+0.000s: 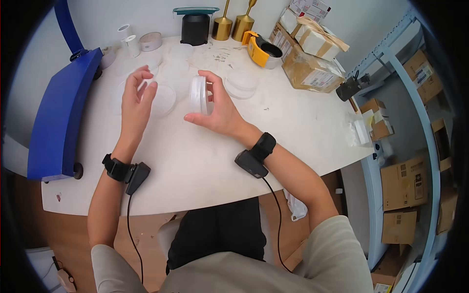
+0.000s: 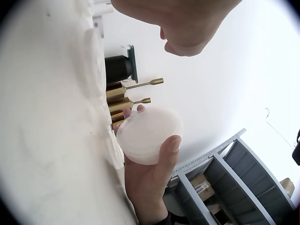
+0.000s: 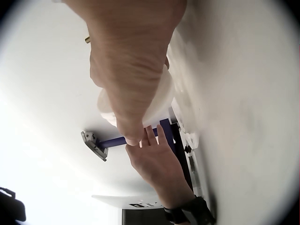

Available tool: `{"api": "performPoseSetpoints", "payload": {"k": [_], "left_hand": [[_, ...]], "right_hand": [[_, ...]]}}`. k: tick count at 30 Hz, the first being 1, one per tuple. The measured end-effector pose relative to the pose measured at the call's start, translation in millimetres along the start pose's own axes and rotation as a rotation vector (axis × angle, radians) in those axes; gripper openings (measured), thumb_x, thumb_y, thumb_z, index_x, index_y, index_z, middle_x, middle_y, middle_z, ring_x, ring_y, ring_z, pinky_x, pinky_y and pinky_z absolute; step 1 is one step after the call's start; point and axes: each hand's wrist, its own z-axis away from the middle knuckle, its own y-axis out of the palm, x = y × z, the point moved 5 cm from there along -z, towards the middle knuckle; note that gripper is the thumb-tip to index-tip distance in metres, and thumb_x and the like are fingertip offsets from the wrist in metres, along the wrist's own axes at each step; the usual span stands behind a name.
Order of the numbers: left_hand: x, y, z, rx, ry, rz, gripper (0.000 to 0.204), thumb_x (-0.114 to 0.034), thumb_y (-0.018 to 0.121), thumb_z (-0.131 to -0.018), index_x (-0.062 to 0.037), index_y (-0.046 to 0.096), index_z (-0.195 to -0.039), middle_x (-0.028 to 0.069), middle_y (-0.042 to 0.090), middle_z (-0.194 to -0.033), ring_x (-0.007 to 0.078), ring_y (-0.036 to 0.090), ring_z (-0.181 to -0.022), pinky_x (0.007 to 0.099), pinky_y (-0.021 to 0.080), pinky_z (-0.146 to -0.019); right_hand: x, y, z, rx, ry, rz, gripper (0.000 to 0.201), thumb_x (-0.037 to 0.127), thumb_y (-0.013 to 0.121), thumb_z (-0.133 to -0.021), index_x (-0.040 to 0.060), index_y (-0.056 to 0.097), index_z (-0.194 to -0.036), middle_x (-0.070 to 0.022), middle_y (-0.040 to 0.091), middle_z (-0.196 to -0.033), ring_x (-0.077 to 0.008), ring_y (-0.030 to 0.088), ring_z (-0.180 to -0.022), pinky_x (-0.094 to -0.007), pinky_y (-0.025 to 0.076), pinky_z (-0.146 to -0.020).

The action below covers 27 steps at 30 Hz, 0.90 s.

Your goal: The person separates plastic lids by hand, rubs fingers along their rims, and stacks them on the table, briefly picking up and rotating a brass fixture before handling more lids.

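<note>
A round, whitish translucent disc-shaped stack (image 1: 198, 95) stands on edge in my right hand (image 1: 221, 108), held between thumb and fingers. In the left wrist view the thumb of the right hand (image 2: 147, 183) lies over the flat face of the round piece (image 2: 149, 133). My left hand (image 1: 137, 100) is raised to the left of it, fingers loosely bent, holding nothing and apart from the stack. More clear round pieces (image 1: 163, 100) lie on the table beyond the left hand, and others (image 1: 242, 84) lie right of the right hand.
A blue stand (image 1: 66, 112) occupies the table's left side. Along the back are tape rolls (image 1: 150, 41), a black container (image 1: 194, 29), gold holders (image 1: 222, 28) and a yellow-black tape dispenser (image 1: 264, 51). Cardboard boxes (image 1: 310, 71) sit back right, beside a shelf rack (image 1: 425, 112).
</note>
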Motion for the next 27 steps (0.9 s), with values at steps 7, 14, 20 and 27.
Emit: {"api": "performPoseSetpoints", "payload": {"k": [7,14,20,27], "left_hand": [[-22,49,39,0.441,-0.253,0.267,0.005,-0.011,0.055,-0.096,-0.0059,0.055,-0.099,0.0114,0.044,-0.139,0.0223,0.048,-0.127,0.0349,0.047,-0.096],[-24,48,40,0.383,-0.248,0.309,0.007,-0.014,0.056,-0.096,-0.0073,0.057,-0.097,0.0114,0.044,-0.142,0.0218,0.048,-0.126,0.0374,0.037,-0.105],[-27,48,41,0.389,-0.196,0.255,0.007,-0.012,0.058,-0.096,-0.006,0.056,-0.097,0.0131,0.044,-0.141,0.0223,0.048,-0.125,0.0368,0.045,-0.1],[-26,50,43,0.392,-0.252,0.232,0.01,-0.018,0.061,-0.095,-0.01,0.055,-0.095,0.0123,0.046,-0.142,0.0194,0.047,-0.125,0.0369,0.037,-0.105]], "right_hand": [[12,4,5,0.01,-0.024,-0.096,0.101,0.024,0.089,-0.066,0.0065,0.026,-0.143,-0.0144,0.043,-0.134,-0.0263,0.048,-0.123,-0.0398,0.046,-0.095],[20,1,3,-0.015,-0.053,-0.04,0.1,0.024,0.09,-0.064,0.006,0.029,-0.141,-0.0188,0.038,-0.135,-0.0349,0.046,-0.123,-0.042,0.044,-0.099],[19,-3,3,-0.075,-0.091,0.041,0.099,0.028,0.09,-0.065,0.0054,0.03,-0.14,-0.0203,0.038,-0.135,-0.0375,0.045,-0.124,-0.0431,0.043,-0.1],[21,-6,4,-0.127,-0.17,0.051,0.101,0.028,0.091,-0.064,0.0066,0.031,-0.141,-0.0167,0.039,-0.134,-0.0316,0.047,-0.121,-0.0408,0.043,-0.099]]}}
